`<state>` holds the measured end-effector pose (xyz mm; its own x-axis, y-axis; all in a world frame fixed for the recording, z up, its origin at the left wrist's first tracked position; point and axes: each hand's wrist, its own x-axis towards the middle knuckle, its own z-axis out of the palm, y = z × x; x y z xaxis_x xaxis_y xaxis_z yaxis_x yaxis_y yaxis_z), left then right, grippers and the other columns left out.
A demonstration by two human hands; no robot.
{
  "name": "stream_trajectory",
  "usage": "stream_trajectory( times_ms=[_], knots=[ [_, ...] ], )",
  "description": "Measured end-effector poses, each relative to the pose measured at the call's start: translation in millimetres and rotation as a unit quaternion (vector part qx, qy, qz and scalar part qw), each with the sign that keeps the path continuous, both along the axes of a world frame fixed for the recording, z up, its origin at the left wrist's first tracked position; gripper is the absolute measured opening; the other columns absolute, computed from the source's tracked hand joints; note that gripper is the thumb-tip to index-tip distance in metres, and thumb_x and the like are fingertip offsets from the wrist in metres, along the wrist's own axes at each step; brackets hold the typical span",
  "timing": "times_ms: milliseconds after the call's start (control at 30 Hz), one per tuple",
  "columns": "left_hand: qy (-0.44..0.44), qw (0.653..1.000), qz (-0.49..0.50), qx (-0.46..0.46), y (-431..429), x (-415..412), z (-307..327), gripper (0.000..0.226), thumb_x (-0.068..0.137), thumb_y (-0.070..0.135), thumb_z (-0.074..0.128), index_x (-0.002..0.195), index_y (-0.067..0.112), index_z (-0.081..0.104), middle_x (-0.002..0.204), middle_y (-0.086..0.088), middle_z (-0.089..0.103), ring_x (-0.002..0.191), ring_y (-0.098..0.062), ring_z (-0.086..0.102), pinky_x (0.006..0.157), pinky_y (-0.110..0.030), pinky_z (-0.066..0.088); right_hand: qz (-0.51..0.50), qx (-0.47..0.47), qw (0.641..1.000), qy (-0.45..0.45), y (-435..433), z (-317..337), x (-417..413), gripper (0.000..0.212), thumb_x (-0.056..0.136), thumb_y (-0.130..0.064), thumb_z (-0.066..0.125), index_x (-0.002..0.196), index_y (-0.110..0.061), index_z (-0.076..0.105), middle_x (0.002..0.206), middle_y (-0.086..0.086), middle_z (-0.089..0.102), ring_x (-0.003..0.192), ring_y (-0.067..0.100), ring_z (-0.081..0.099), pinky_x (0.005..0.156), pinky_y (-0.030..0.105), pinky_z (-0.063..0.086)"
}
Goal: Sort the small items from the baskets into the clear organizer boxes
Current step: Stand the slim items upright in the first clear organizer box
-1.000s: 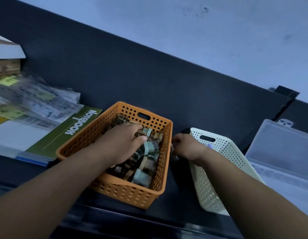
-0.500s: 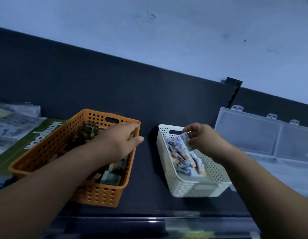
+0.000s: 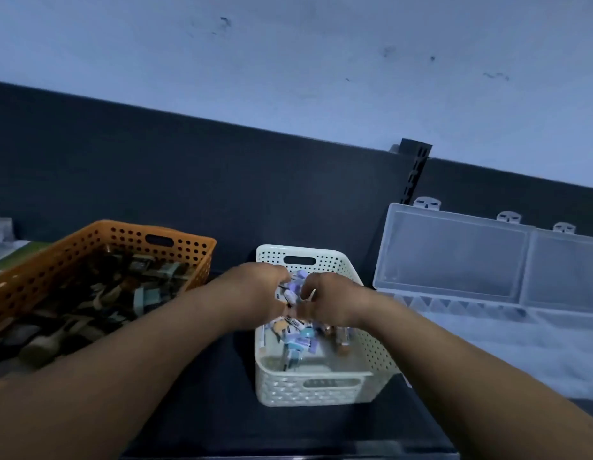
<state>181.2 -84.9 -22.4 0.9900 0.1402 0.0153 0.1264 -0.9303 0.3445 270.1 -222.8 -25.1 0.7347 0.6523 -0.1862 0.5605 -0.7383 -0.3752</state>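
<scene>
A white perforated basket (image 3: 313,388) stands in the middle of the dark table and holds several small pastel items (image 3: 298,343). Both hands are over it. My left hand (image 3: 255,293) and my right hand (image 3: 334,298) meet above the basket's far half, fingers curled round a bunch of small items (image 3: 293,293) between them. An orange basket (image 3: 99,244) full of darker small items sits at the left. A clear organizer box (image 3: 454,260) lies open at the right, lid leaning back, its compartments blurred.
A dark back panel (image 3: 222,180) runs behind the table under a pale wall. A green notebook (image 3: 3,257) and papers peek in at the far left. The table's front edge (image 3: 288,454) is close below the baskets.
My left hand left the orange basket and moved right into the white basket, joining my right hand on the small items. The view panned right, showing more of the organizer box.
</scene>
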Motion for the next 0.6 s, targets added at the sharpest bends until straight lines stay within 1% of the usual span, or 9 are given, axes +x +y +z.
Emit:
stream_trajectory(
  times_ms=[100,233,300,333,400,433,500,533,600],
  knots=[
    [-0.009,1.000,0.028,0.001,-6,11,-7,0.035,0.079,0.028,0.066,0.114,0.031,0.062,0.117,0.006,0.064,0.104,-0.014,0.059,0.089,-0.029,0.049,0.031,-0.017,0.999,-0.004,3,-4,13,0.024,0.085,-0.035,0.068,0.091,-0.012,0.068,0.087,0.008,0.072,0.073,0.019,0.063,0.074,0.032,0.053],
    [0.003,0.998,0.052,0.022,-18,21,-14,0.033,0.074,0.025,0.069,0.106,0.032,0.063,0.110,0.006,0.063,0.099,-0.014,0.058,0.079,-0.025,0.047,0.034,0.047,0.997,0.042,-11,-3,34,0.018,0.085,-0.014,0.060,0.092,0.001,0.065,0.076,0.013,0.066,0.068,0.024,0.061,0.077,0.046,0.056],
    [0.003,0.998,0.057,0.035,-26,26,-16,0.030,0.074,0.026,0.069,0.102,0.034,0.061,0.110,0.005,0.062,0.099,-0.016,0.057,0.074,-0.024,0.043,0.034,0.079,0.995,0.040,-23,1,43,0.016,0.086,-0.012,0.055,0.092,0.001,0.062,0.078,0.014,0.064,0.072,0.028,0.065,0.077,0.048,0.056],
    [0.007,0.997,0.061,0.056,-30,28,-18,0.031,0.074,0.027,0.070,0.104,0.035,0.061,0.112,0.005,0.061,0.102,-0.017,0.056,0.076,-0.025,0.041,0.035,0.093,0.995,0.032,-30,4,47,0.015,0.087,-0.013,0.054,0.088,0.000,0.061,0.079,0.013,0.064,0.074,0.030,0.067,0.076,0.047,0.056],
    [0.024,0.990,0.070,0.118,-36,31,-22,0.037,0.076,0.032,0.070,0.111,0.035,0.061,0.117,0.006,0.055,0.110,-0.019,0.053,0.086,-0.029,0.036,0.031,0.130,0.990,0.033,-42,10,54,0.013,0.088,-0.016,0.052,0.081,-0.007,0.060,0.076,0.008,0.060,0.068,0.024,0.067,0.064,0.041,0.055],
    [0.027,0.987,0.079,0.139,-39,33,-24,0.037,0.077,0.033,0.069,0.113,0.036,0.060,0.116,0.006,0.053,0.113,-0.020,0.051,0.089,-0.031,0.032,0.030,0.149,0.988,0.039,-48,12,58,0.014,0.089,-0.017,0.052,0.081,-0.009,0.060,0.074,0.004,0.060,0.063,0.019,0.064,0.058,0.035,0.051],
    [0.030,0.983,0.094,0.154,-44,36,-26,0.034,0.079,0.033,0.066,0.112,0.039,0.061,0.114,0.006,0.050,0.115,-0.019,0.048,0.095,-0.036,0.028,0.023,0.180,0.982,0.054,-61,15,64,0.016,0.092,-0.018,0.052,0.084,-0.008,0.061,0.071,-0.005,0.061,0.058,0.013,0.060,0.054,0.024,0.047],
    [0.032,0.982,0.095,0.163,-46,36,-27,0.032,0.080,0.034,0.065,0.112,0.039,0.062,0.114,0.006,0.049,0.116,-0.019,0.046,0.099,-0.038,0.026,0.019,0.194,0.979,0.065,-66,15,68,0.017,0.093,-0.018,0.052,0.085,-0.007,0.062,0.071,-0.006,0.061,0.058,0.011,0.058,0.052,0.020,0.047],
    [0.040,0.977,0.089,0.191,-50,36,-27,0.028,0.084,0.039,0.060,0.112,0.037,0.062,0.115,0.005,0.047,0.118,-0.020,0.041,0.103,-0.041,0.023,0.013,0.217,0.972,0.086,-76,12,75,0.018,0.094,-0.018,0.053,0.088,-0.005,0.063,0.072,-0.002,0.060,0.056,0.010,0.056,0.050,0.018,0.046]
  ],
)
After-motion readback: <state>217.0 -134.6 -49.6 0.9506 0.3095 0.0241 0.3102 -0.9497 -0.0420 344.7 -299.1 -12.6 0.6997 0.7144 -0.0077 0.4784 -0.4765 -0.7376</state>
